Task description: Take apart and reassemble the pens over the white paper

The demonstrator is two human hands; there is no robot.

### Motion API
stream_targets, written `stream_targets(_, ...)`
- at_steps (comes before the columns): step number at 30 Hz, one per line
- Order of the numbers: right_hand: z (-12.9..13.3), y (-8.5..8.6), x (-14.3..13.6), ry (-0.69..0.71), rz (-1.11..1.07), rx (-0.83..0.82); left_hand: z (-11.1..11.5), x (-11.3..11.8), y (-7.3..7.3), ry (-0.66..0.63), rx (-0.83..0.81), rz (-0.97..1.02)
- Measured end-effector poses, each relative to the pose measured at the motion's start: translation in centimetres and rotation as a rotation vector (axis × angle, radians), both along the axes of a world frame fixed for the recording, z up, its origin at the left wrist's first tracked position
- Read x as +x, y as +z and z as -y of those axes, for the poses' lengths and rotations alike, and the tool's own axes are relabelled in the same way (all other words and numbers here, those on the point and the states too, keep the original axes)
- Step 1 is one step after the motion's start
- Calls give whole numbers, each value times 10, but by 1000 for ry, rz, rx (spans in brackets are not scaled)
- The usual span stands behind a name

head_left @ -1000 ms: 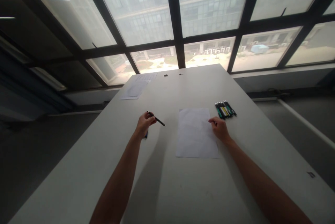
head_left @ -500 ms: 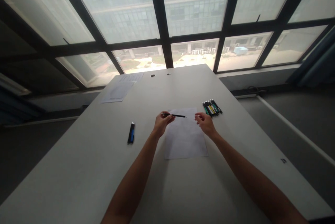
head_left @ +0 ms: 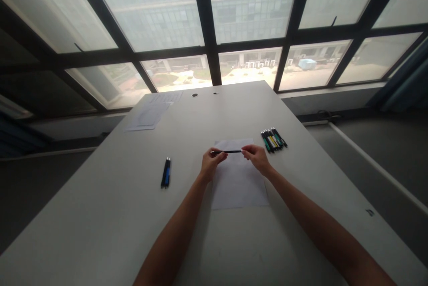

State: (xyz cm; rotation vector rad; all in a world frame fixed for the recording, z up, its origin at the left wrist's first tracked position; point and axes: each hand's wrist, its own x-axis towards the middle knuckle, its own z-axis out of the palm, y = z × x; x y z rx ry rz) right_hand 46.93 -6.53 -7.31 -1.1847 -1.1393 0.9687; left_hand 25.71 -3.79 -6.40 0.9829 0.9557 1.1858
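A slim black pen (head_left: pixel 232 151) lies level between my two hands, above a white sheet of paper (head_left: pixel 239 185). My left hand (head_left: pixel 211 161) is closed round one end of it. At the other end, the fingertips of my right hand (head_left: pixel 256 156) pinch the pen's tip. To the right, close to my right hand, several pens (head_left: pixel 273 140) with black, green and yellow barrels lie side by side. Left of my left arm is a small group of pens (head_left: pixel 166 173), black and blue, lying on the table.
The white table (head_left: pixel 110 214) reaches to the windows. More paper sheets (head_left: pixel 149 114) lie at its far left. Two round holes, one of them a dark grommet (head_left: pixel 195 95), are near the far edge. A small dark mark (head_left: pixel 370 212) shows near the right edge.
My right hand has moved left and its fingers have closed on the pen's free end. The pen has turned from slightly slanted to nearly level. The view has shifted slightly.
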Motion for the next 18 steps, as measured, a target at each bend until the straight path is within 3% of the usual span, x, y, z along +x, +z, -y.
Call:
stream_targets(10,1,-4,0,-22,18,20,-2,0,-5,-29,35,-31)
stream_targets(18,1,-7,9,-119,-15,42,-6,-6,-5,48,178,-204)
